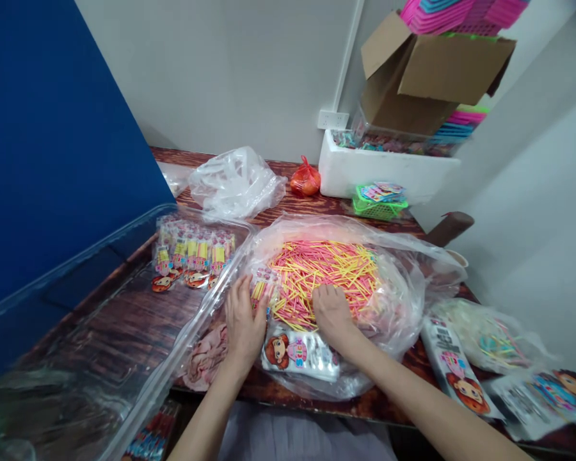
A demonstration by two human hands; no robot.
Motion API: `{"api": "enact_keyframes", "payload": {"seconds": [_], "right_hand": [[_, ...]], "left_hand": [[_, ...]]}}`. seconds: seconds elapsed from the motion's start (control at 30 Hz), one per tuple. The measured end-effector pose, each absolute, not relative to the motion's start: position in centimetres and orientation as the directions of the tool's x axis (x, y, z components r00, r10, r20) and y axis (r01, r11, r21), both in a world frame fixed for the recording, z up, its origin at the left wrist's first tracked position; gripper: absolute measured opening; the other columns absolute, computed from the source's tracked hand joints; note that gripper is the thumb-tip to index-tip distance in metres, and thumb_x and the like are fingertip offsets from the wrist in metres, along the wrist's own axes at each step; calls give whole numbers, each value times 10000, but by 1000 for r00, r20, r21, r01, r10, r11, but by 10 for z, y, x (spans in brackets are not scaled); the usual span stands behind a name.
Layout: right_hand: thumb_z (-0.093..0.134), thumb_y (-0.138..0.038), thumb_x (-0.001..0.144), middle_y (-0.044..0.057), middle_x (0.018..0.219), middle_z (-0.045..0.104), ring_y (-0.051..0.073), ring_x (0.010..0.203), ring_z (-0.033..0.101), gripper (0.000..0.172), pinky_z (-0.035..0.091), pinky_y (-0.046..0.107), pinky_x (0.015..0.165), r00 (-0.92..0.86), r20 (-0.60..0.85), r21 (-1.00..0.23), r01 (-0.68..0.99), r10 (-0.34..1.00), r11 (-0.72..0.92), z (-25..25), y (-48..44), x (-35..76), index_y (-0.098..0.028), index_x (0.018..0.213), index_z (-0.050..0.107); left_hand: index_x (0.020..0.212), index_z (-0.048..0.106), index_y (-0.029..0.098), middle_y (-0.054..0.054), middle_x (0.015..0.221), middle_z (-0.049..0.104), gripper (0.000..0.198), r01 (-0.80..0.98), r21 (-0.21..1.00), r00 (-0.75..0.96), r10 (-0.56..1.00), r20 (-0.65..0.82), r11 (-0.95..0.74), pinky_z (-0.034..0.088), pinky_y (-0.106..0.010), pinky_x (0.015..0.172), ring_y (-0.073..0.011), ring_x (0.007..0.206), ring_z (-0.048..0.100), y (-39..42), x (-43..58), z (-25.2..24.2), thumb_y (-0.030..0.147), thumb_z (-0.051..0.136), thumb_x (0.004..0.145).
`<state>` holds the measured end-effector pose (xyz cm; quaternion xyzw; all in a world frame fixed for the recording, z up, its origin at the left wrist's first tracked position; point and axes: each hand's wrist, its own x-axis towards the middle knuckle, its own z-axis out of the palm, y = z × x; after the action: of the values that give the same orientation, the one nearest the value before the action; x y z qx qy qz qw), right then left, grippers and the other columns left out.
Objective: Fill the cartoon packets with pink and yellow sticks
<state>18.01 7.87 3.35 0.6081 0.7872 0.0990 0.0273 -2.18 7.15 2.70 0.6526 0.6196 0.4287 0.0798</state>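
A big clear plastic bag point(403, 291) lies opened out in front of me, heaped with thin pink and yellow sticks point(326, 262). My right hand point(333, 314) rests in the heap with its fingers curled down into the sticks; what lies under the fingertips is hidden. At the heap's left edge my left hand point(244, 320) has its thumb and fingers around a small clear packet point(263, 285) with some sticks inside. Just below the heap, a stack of flat printed pouches point(300, 355) with a cartoon girl lies on the bag.
Left stands a clear plastic bin point(173, 346) with several filled packets point(194, 253). A pink cloth point(206, 358) lies beside it. Behind are a crumpled bag point(237, 182), a red bag point(306, 178), a green basket point(379, 203) and a white foam box point(388, 169). More pouches point(456, 368) lie right.
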Motion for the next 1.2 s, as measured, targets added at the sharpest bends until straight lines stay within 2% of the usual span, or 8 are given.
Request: {"api": "enact_keyframes", "payload": {"seconds": [0.07, 0.23, 0.43, 0.63, 0.9, 1.0, 1.07, 1.2], "right_hand": [[469, -31, 825, 162, 912, 633, 278, 846, 541, 204, 349, 371, 732, -219, 95, 121, 971, 971, 207, 41, 81, 191, -106, 941, 619], [457, -168, 891, 73, 777, 641, 206, 746, 578, 143, 353, 290, 659, 34, 10, -483, 875, 999, -24, 58, 99, 227, -187, 785, 551], [404, -290, 893, 14, 601, 628, 125, 470, 565, 240, 409, 223, 466, 10, -194, -772, 615, 981, -159, 62, 112, 248, -207, 675, 464], [425, -286, 870, 47, 631, 674, 162, 564, 660, 191, 476, 237, 494, 17, -228, -861, 463, 974, -209, 52, 104, 251, -206, 706, 485], [532, -289, 841, 3, 650, 632, 140, 615, 590, 185, 404, 219, 562, 94, -79, -837, 534, 992, -117, 57, 101, 271, -216, 673, 508], [495, -357, 874, -16, 621, 601, 130, 543, 552, 217, 395, 228, 531, -74, -180, -866, 484, 981, -122, 55, 82, 252, -212, 714, 517], [497, -425, 872, -15, 622, 599, 127, 525, 544, 266, 409, 239, 531, -289, -302, -923, 326, 909, -203, 49, 64, 230, -201, 734, 536], [603, -479, 796, 3, 695, 619, 154, 653, 575, 300, 465, 291, 682, -458, -289, -950, 32, 841, -310, 37, 39, 191, -179, 796, 618]], "left_hand": [[1344, 417, 204, -133, 1313, 487, 434, 733, 642, -138, 875, 465, -225, 368, -494, 1064, -285, 1264, 443, 68, -23, 29, 289, 497, 926], [1359, 408, 214, -134, 1347, 464, 452, 728, 637, -116, 869, 480, -254, 354, -502, 1080, -286, 1289, 424, 61, -19, 35, 273, 512, 923], [1297, 469, 208, -131, 1341, 485, 369, 672, 643, 12, 874, 486, -367, 393, -480, 1053, -265, 1271, 450, 55, 7, 41, 215, 494, 929], [1199, 548, 216, -106, 1279, 546, 279, 563, 708, 153, 895, 418, -427, 403, -471, 1050, -248, 1237, 486, 53, 31, 40, 198, 501, 925], [1179, 571, 216, -92, 1243, 591, 257, 485, 785, 188, 922, 337, -386, 407, -448, 1031, -238, 1198, 518, 59, 41, 45, 233, 511, 930], [1294, 490, 233, -90, 1300, 566, 345, 392, 856, 142, 942, 306, -337, 420, -418, 1020, -219, 1197, 530, 59, 45, 46, 278, 484, 952], [1350, 433, 235, -96, 1347, 535, 395, 316, 898, 106, 952, 286, -305, 439, -388, 994, -208, 1192, 537, 58, 49, 44, 294, 466, 961], [1097, 609, 189, -77, 1021, 673, 258, 315, 907, 214, 952, 218, -279, 483, -339, 843, -194, 937, 626, 53, 55, 40, 290, 402, 980]]}}
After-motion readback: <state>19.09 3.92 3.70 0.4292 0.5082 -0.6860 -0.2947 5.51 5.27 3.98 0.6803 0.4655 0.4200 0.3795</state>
